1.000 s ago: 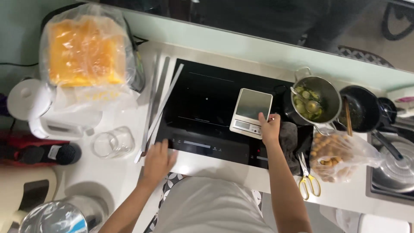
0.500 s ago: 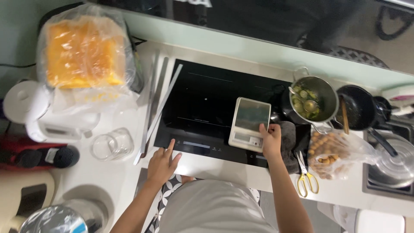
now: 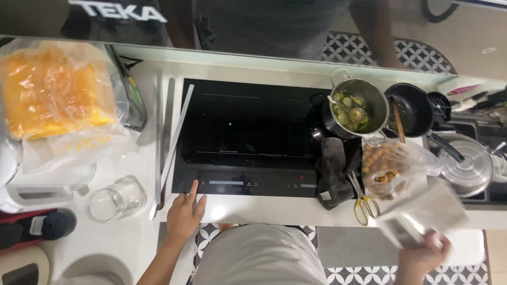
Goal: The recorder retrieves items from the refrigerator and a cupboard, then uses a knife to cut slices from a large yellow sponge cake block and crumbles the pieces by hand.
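Observation:
My left hand [image 3: 185,213] rests with fingers spread on the front left corner of the black induction cooktop [image 3: 248,132]. My right hand [image 3: 422,256] is low at the right, off the counter's front edge, gripping a small white kitchen scale [image 3: 422,214] that is blurred by motion. The scale hangs in front of a clear bag of small brown balls [image 3: 391,166].
A steel pot with green vegetables [image 3: 355,111] and a black pan [image 3: 414,108] stand right of the cooktop. A dark cloth [image 3: 332,169], yellow-handled scissors [image 3: 360,198], a glass jar [image 3: 116,199], metal strips [image 3: 169,137] and a bag of orange food [image 3: 55,92] lie about.
My right hand lifted the scale off the cooktop and carried it down to the right, past the counter edge. My left hand stayed at the cooktop's front left corner.

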